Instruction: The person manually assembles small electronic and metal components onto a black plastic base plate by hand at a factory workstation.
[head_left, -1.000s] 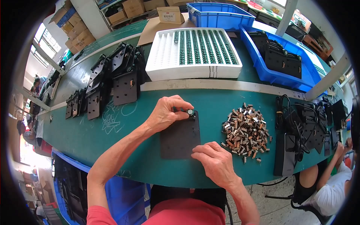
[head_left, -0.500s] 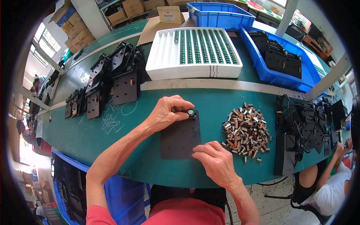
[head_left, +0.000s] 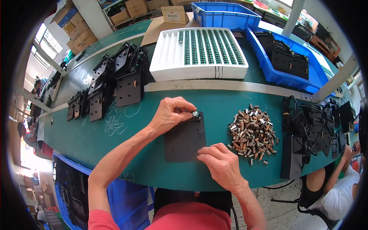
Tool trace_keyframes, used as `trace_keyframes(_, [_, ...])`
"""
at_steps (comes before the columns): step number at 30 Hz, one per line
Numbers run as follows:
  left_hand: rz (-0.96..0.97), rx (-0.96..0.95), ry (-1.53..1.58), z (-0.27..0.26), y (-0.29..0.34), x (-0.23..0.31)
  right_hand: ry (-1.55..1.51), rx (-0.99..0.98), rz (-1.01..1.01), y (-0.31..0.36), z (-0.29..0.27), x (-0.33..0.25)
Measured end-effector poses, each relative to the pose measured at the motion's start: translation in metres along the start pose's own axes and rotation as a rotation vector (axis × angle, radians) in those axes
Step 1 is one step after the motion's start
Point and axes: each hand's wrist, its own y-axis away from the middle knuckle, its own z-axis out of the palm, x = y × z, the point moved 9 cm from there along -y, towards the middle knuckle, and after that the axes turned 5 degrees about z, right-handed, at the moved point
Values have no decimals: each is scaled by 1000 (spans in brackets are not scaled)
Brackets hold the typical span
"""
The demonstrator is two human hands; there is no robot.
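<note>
A flat black plate (head_left: pixel 184 138) lies on the green table (head_left: pixel 126 153) right in front of me. My left hand (head_left: pixel 171 113) rests on the plate's far edge, its fingertips pinching a small round silver-and-green part (head_left: pixel 195 114) at the plate's far right corner. My right hand (head_left: pixel 220 165) presses down on the plate's near right corner with curled fingers, holding it still. A heap of small brown and silver metal parts (head_left: pixel 252 131) lies just right of the plate.
A white tray (head_left: pixel 199 53) with rows of green parts stands beyond the plate. Stacks of black plates (head_left: pixel 115 80) lie at the left, blue bins (head_left: pixel 283 57) at the back right, black parts with cables (head_left: pixel 310 134) at the right. Another person (head_left: pixel 337 191) sits at the lower right.
</note>
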Motion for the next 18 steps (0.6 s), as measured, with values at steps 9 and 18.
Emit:
trace_keyframes(9, [3,-2,-10,0,1,2,-2,0,-4,0,-1,-1])
trace_keyframes(18, [-1,-31,20,-2,3,0,-4,7,-10,0,-1,-1])
